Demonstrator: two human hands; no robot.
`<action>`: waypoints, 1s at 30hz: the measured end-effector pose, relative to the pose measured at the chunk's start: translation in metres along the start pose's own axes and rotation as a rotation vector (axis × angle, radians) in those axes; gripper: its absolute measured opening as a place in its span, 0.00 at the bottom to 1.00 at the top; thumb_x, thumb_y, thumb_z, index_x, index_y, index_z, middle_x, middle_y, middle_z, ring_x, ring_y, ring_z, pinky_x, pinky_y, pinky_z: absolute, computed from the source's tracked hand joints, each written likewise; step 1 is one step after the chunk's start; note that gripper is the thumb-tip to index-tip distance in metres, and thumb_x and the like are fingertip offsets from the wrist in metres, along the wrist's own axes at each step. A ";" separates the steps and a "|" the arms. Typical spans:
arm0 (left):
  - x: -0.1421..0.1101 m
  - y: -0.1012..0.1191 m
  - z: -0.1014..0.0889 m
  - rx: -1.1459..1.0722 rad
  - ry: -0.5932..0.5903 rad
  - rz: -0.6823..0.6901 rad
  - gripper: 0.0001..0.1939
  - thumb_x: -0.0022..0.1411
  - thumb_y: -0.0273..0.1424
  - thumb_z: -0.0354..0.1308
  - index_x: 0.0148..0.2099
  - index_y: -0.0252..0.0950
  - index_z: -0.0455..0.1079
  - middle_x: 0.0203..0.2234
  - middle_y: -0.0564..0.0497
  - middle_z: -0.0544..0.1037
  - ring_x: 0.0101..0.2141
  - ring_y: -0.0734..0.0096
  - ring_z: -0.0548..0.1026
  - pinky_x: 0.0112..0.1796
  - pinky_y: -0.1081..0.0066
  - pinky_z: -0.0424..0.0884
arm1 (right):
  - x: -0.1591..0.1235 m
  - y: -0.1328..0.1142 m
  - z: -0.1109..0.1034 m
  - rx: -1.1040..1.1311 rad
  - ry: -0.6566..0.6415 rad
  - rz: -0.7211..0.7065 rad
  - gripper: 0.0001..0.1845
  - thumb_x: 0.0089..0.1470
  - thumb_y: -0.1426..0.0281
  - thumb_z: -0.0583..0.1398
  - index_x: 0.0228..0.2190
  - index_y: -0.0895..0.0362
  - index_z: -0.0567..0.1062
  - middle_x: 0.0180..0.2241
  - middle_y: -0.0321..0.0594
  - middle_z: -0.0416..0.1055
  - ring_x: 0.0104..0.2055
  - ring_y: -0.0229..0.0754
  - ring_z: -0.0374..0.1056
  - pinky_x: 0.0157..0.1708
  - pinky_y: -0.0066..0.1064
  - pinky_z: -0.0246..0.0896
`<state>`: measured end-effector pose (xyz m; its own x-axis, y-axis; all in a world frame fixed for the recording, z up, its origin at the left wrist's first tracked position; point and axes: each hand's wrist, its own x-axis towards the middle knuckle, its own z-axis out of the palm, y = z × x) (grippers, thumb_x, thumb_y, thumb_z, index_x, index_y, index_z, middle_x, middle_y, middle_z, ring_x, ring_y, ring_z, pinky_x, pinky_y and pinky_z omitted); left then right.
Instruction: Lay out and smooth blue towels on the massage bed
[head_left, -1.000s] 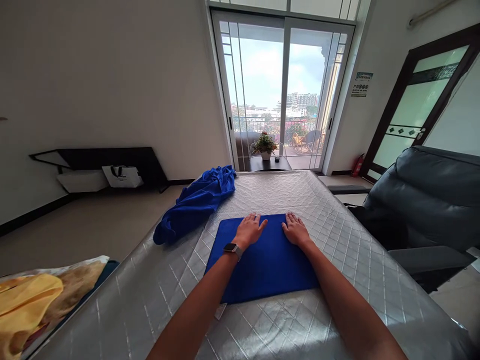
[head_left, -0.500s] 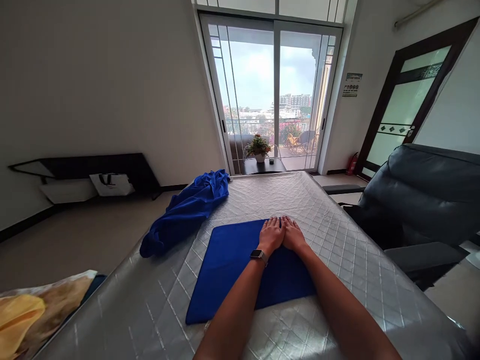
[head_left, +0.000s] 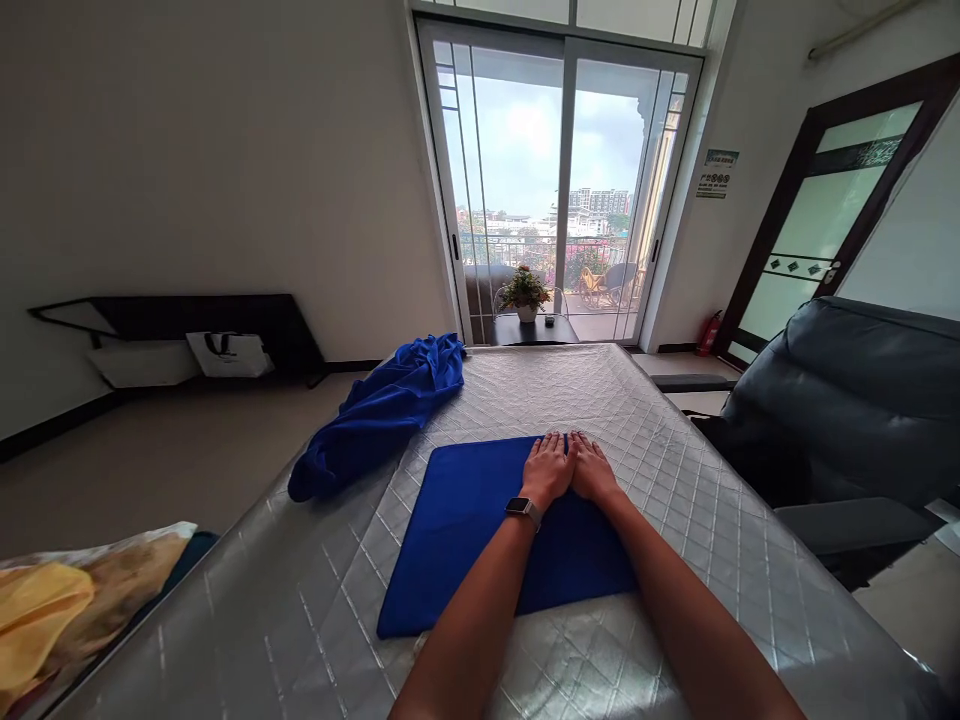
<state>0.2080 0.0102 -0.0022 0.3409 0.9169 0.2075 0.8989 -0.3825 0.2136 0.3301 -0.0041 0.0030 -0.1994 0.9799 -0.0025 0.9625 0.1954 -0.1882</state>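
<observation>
Looking forward and down along a quilted silver mattress (head_left: 637, 640) that fills the lower part of the view. Catching, beyond the mattress's far end, tall sliding glass doors (head_left: 517, 150) giving onto a balcony railing and distant buildings. Taking in, well to the right of the mattress, a dark leather recliner (head_left: 847, 410), with a dark-framed door with frosted glass (head_left: 810, 220) and a red fire extinguisher (head_left: 709, 335) farther off. Spotting, to the left of the mattress, a black-framed panel (head_left: 172, 320) along the wall, with a white bag with dark handles (head_left: 229, 355) in front of it. Glimpsing yellow and brown patterned fabric (head_left: 45, 610) just beside the mattress's near left edge. Showing a dark side table (head_left: 534, 330) just past the mattress's far end, carrying a potted flowering plant (head_left: 525, 292).

Lying flat on the middle of the mattress, a rectangular blue towel (head_left: 465, 540), squared up and smooth. Bunching near the mattress's far left edge, a crumpled blue cloth (head_left: 375, 420), well clear of the flat towel. Resting the left hand (head_left: 546, 472) and the right hand (head_left: 592, 470) palm down side by side, touching each other, on the far part of the flat towel. Keeping the fingers (head_left: 581, 440) of both hands open and extended, gripping nothing. Wearing a dark smartwatch (head_left: 523, 510) on the left wrist.
</observation>
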 end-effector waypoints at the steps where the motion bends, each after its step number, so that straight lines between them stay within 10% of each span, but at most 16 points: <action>1: -0.001 0.000 -0.001 0.002 0.006 -0.001 0.31 0.77 0.41 0.32 0.71 0.33 0.59 0.69 0.39 0.63 0.70 0.60 0.58 0.68 0.55 0.52 | 0.000 0.000 0.001 -0.002 0.001 -0.001 0.36 0.68 0.66 0.43 0.72 0.64 0.47 0.74 0.45 0.38 0.76 0.45 0.34 0.72 0.41 0.32; 30: -0.011 -0.020 -0.009 0.086 -0.060 -0.015 0.30 0.74 0.35 0.36 0.74 0.33 0.53 0.72 0.42 0.57 0.71 0.62 0.54 0.69 0.57 0.49 | 0.005 -0.002 0.002 0.081 0.043 0.056 0.37 0.70 0.57 0.41 0.72 0.66 0.49 0.74 0.46 0.41 0.76 0.42 0.35 0.72 0.36 0.27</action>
<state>0.1834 0.0066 0.0000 0.3410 0.9285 0.1472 0.9234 -0.3602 0.1328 0.3264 -0.0002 0.0012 -0.1357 0.9904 0.0263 0.9535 0.1378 -0.2682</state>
